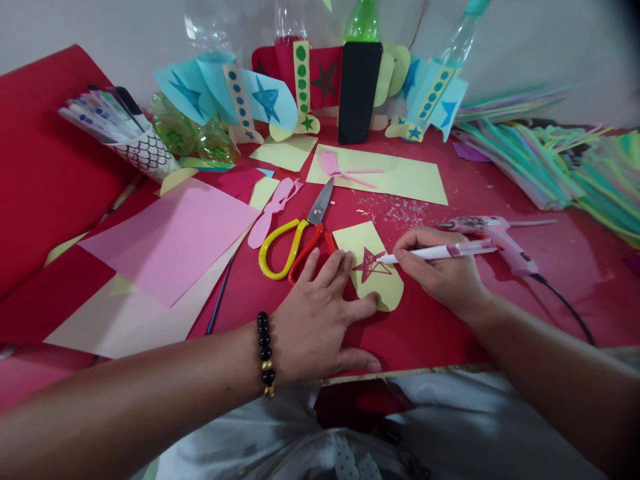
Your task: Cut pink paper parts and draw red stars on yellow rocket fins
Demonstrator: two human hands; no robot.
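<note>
A white pen (445, 251) is pinched in my right hand (445, 270), its tip on a small pale-yellow paper piece (383, 291). That piece carries a dark red star (369, 265), partly filled in, and its near end is rounded. My left hand (323, 313) lies spread on the table, its index finger on the paper's left edge. Just beyond the left fingertips lie scissors (316, 212) with one yellow and one red handle, blades pointing away. A glue gun (505, 243) rests right of my right hand, its cord running toward the near edge.
Pink paper (175, 233) and other sheets cover the left side. A pen cup (143, 150) leans at far left. Along the wall stand decorated plastic bottles (215, 73) and a black phone (360, 93). Bundled pastel strips (530, 160) lie at right; paper scraps (400, 210) are scattered mid-table.
</note>
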